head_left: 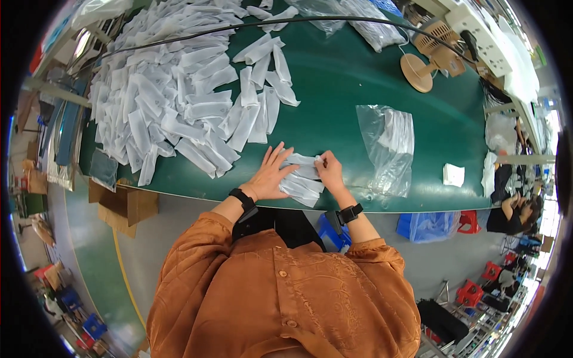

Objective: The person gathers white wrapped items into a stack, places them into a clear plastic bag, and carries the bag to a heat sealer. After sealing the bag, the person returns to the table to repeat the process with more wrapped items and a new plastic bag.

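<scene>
Several slim, whitish translucent packets [302, 186] lie together at the near edge of the green table, between my hands. Spread fingers mark my left hand [270, 175], which rests flat along the left side of these packets. My right hand [330, 173] is closed in a pinch on the right end of the uppermost packet [303, 160]. What is inside the packets cannot be made out. To the right lies a clear plastic bag [388, 161] with similar packets in it. Beyond my left hand, loose packets [253, 116] fringe a large heap [161, 89].
A tan desk fan [427, 67] stands at the back right of the green table [328, 77], under a black cable [286, 20]. Filled clear bags [373, 27] lie at the back. A folded white cloth or paper [453, 175] sits at right. Below the edge are a cardboard box [122, 203] and a blue bin [427, 227].
</scene>
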{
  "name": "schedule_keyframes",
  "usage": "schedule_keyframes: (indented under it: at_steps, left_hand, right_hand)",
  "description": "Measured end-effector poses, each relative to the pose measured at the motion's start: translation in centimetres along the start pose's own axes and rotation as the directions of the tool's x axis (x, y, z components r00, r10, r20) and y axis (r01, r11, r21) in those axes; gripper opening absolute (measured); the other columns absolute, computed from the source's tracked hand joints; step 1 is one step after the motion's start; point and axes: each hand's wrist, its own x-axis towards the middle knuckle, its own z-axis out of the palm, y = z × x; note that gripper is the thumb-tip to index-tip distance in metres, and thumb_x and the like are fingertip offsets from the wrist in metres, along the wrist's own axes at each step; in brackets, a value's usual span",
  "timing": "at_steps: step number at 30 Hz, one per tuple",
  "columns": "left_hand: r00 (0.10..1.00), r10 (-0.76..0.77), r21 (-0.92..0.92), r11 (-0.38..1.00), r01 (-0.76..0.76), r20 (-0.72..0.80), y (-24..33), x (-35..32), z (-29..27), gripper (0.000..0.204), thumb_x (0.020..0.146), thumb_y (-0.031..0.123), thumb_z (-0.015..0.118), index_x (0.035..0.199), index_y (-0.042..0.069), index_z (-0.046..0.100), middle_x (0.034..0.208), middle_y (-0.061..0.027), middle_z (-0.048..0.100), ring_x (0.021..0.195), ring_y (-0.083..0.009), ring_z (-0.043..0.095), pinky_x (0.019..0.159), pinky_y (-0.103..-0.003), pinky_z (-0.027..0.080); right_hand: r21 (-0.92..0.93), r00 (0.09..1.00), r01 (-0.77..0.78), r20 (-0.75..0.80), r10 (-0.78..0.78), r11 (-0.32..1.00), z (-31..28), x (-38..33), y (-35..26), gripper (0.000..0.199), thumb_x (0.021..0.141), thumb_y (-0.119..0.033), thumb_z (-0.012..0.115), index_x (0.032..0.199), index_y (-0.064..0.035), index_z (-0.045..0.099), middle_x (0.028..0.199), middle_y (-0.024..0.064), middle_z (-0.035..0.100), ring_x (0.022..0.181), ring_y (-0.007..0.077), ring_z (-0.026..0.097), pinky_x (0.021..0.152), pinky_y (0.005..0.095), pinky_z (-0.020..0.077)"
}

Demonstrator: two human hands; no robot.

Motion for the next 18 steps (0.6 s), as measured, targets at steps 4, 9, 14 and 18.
schedule_keyframes:
  at_steps: [4,9,14,18]
  left_hand:
    - [0.999,0.0,-0.102,0.995,0.004,0.036,-0.8,-0.2,1.7,0.072,0.06,0.033,0.084,0.124,0.012,0.056,0.138,-0.0201,0.036,0.136,-0.0469,0.027,0.114,-0.057,0.024]
    - [1.0,0.003,-0.093,0.996,-0.004,-0.005,-1.3,0.2,2.1,0.081,0.058,0.032,0.084,0.127,0.009,0.05,0.137,-0.0203,0.037,0.133,-0.0446,0.031,0.114,-0.055,0.025]
    - [0.999,0.0,-0.237,0.972,-0.01,-0.041,-0.7,1.1,1.9,0.073,0.065,0.025,0.08,0.126,0.005,0.045,0.135,-0.0201,0.04,0.13,-0.0428,0.034,0.111,-0.054,0.03]
    - [0.98,-0.123,-0.401,0.915,0.051,-0.158,-2.4,0.6,4.3,0.053,0.08,0.013,0.069,0.125,0.003,0.043,0.135,-0.0196,0.044,0.125,-0.0394,0.042,0.107,-0.047,0.035]
  right_hand:
    - [-0.158,0.997,0.081,0.014,-0.08,0.984,-2.6,-1.3,-2.9,0.032,0.08,-0.014,0.071,0.105,-0.0023,0.054,0.095,0.0163,0.062,0.083,0.0271,0.061,0.072,0.0401,0.0496]
    - [-0.348,0.819,0.574,0.218,-0.532,0.741,-3.9,-3.5,-9.7,0.088,0.066,-0.033,0.084,0.14,-0.0086,0.043,0.14,0.0213,0.038,0.129,0.0404,0.037,0.103,0.0513,0.0359]
    - [-0.426,0.823,0.562,0.372,-0.429,0.709,-1.6,-3.9,-6.9,0.108,0.06,-0.042,0.086,0.149,-0.0112,0.032,0.141,0.0215,0.037,0.13,0.0421,0.035,0.102,0.0531,0.036]
    - [-0.377,0.827,0.557,0.326,-0.458,0.74,-1.3,-2.1,-6.5,0.105,0.061,-0.04,0.086,0.148,-0.0116,0.033,0.137,0.0218,0.039,0.127,0.042,0.037,0.101,0.053,0.0371]
